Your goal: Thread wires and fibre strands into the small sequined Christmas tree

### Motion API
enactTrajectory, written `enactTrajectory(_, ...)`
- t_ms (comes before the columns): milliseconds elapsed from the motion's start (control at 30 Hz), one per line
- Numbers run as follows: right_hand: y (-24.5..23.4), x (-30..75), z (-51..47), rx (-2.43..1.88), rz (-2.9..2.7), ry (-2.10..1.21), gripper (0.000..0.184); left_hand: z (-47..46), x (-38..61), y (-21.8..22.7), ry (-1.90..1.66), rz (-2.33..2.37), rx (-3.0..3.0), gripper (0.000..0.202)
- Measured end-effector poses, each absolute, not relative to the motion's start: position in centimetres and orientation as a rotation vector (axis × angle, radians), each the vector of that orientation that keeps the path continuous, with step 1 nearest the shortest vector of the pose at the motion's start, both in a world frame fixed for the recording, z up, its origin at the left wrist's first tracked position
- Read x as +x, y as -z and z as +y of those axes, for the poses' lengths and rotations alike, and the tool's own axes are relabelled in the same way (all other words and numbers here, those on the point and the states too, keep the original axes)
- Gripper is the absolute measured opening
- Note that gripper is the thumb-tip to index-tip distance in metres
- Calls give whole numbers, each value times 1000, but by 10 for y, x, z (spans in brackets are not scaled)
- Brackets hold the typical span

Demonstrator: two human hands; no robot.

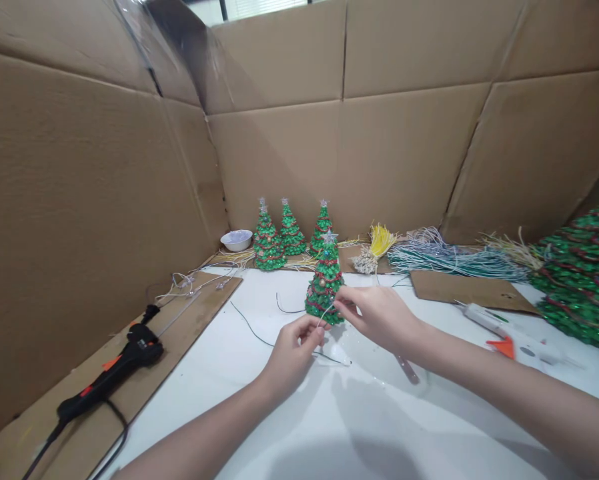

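Note:
A small green beaded Christmas tree with red garlands and a clear star on top stands on the white table. My right hand pinches its lower right edge, fingers closed. Just left of it, my left hand is closed on a thin white wire that runs up to the tree's base. A small clear piece lies on the table below the hands.
Three finished little trees and a white bowl stand at the back by the cardboard wall. Bundles of yellow and blue-white wires lie to the right. A black glue gun rests left, a white one right, beside larger green trees.

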State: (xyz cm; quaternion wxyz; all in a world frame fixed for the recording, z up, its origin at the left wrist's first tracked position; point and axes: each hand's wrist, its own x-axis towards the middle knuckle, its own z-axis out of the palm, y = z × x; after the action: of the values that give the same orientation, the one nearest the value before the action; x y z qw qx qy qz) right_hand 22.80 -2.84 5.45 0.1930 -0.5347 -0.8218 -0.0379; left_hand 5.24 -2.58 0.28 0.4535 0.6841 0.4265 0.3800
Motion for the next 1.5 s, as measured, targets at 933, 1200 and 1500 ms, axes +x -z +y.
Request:
enactTrajectory(933,23,250,-41,-1182,-2064,381,28,-33,52,0,-733,1330,2278,29)
enactTrajectory(1200,27,253,-38,-1114,-2042,436,28,-31,51,2,-712,1346,2326,34)
enactTrajectory(1500,29,252,-36,-1101,-2114,404,27,-26,50,2,-748,1451,2253,26)
